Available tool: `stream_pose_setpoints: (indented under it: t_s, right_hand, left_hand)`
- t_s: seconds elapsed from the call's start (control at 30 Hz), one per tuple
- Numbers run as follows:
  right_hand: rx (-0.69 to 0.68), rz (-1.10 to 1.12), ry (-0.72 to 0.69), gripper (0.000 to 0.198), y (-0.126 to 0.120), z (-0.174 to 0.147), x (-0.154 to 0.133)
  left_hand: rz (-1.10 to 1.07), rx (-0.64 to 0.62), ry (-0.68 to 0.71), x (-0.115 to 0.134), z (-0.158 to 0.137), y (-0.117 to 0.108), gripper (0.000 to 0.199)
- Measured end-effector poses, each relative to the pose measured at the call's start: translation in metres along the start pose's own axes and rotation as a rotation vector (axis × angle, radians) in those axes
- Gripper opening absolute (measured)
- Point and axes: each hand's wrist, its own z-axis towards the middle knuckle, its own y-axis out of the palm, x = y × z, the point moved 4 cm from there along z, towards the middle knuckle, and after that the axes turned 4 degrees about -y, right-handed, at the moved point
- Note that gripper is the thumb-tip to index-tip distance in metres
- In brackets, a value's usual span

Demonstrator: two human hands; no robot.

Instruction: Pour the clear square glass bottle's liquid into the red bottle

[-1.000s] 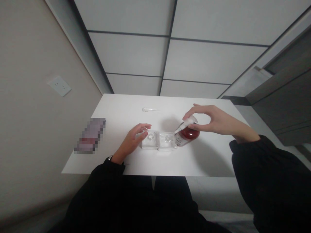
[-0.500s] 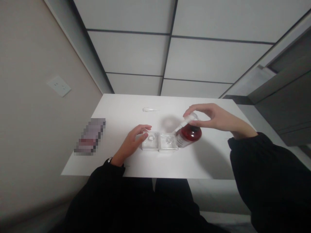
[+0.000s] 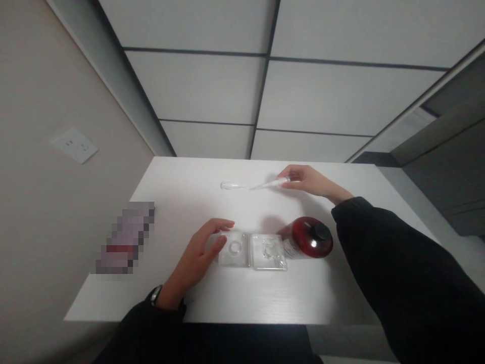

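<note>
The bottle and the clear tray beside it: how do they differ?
The bottle is red with a dark top; the tray is clear and colourless. The bottle is rounded and tall; the tray is square and shallow. Both rest on the white table.

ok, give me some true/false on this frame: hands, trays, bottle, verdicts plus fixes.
1. The right hand holds a slender whitish tool. True.
2. The red bottle is to the right of the clear trays. True.
3. The left hand is wrapped around the red bottle. False: the left hand is at the left clear tray; actual contact is hard to tell.
4. A similar slender piece lies on the white table. True.
5. The slender whitish tool's tip is inside the right clear tray. False: the tip points toward the similar slender piece, beyond the trays.
</note>
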Motion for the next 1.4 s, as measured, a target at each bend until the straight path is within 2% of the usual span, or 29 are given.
stream_pose_setpoints:
  t_s: [0.23, 0.4, 0.77, 1.0, 1.13, 1.23, 1.33, 1.4]
  right_hand:
    - [0.092, -0.111, -0.174, 0.030, 0.009, 0.014, 0.014]
    - [0.070, -0.207, -0.312, 0.011, 0.021, 0.011, 0.018]
    - [0.053, -0.257, -0.374, 0.011, 0.021, 0.001, 0.011]
    - [0.099, -0.246, -0.275, 0.023, 0.013, -0.001, -0.007]
    - [0.205, -0.195, -0.244, 0.027, 0.002, -0.027, -0.038]
    - [0.291, -0.041, -0.194, 0.035, 0.002, -0.068, -0.054]
    - [0.379, 0.183, -0.197, 0.051, 0.018, -0.114, -0.056]
    - [0.368, 0.267, -0.188, 0.066, 0.040, -0.139, -0.052]
  left_hand:
    - [0.042, 0.008, -0.029, 0.003, -0.002, -0.002, 0.035]
    - [0.090, 0.067, -0.030, 0.001, -0.004, -0.005, 0.030]
    - [0.091, 0.076, -0.041, 0.003, -0.002, -0.007, 0.032]
    - [0.045, 0.058, -0.064, -0.001, 0.000, -0.004, 0.041]
    - [0.070, 0.002, 0.018, 0.005, 0.000, -0.003, 0.047]
    - [0.252, -0.076, 0.137, 0.027, 0.000, 0.001, 0.052]
    - [0.484, -0.178, 0.241, 0.055, 0.002, 0.015, 0.063]
    - [0.618, -0.238, 0.305, 0.069, 0.005, 0.030, 0.072]
